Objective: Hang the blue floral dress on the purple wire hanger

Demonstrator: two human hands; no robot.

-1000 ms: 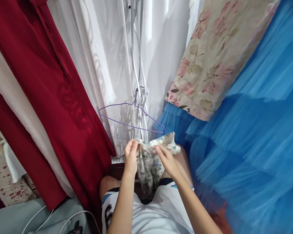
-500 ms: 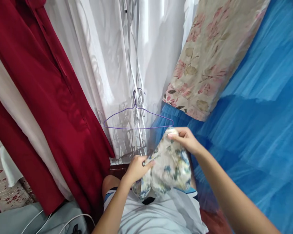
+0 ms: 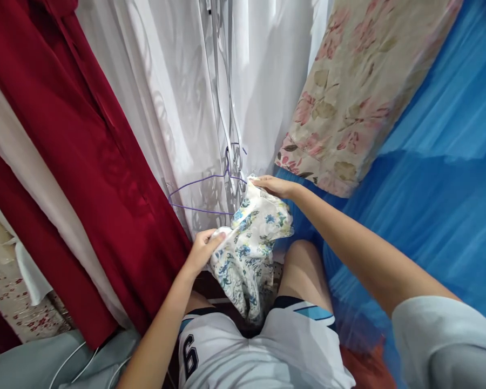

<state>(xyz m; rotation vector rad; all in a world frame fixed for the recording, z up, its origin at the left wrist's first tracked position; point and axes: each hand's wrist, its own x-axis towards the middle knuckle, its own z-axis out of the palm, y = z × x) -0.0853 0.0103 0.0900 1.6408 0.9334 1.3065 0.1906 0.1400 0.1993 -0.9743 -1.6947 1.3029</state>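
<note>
A small white cloth with a blue and green flower print (image 3: 249, 243) hangs between my hands over my knees. My left hand (image 3: 202, 249) pinches its lower left corner. My right hand (image 3: 273, 186) grips its upper edge and holds it against the right end of a thin purple wire hanger (image 3: 194, 195). The hanger dangles from grey straps (image 3: 227, 97) in front of a sheer white curtain (image 3: 178, 108).
A dark red dress (image 3: 76, 162) hangs at the left, a pink-flowered beige fabric (image 3: 348, 102) at the upper right, and blue tulle (image 3: 429, 178) fills the right side. White cables (image 3: 76, 359) lie on a grey surface at the bottom left.
Both hands lifted the flowered cloth up from my lap. My right hand moved up and left to the hanger's right end, and the cloth now hangs spread out.
</note>
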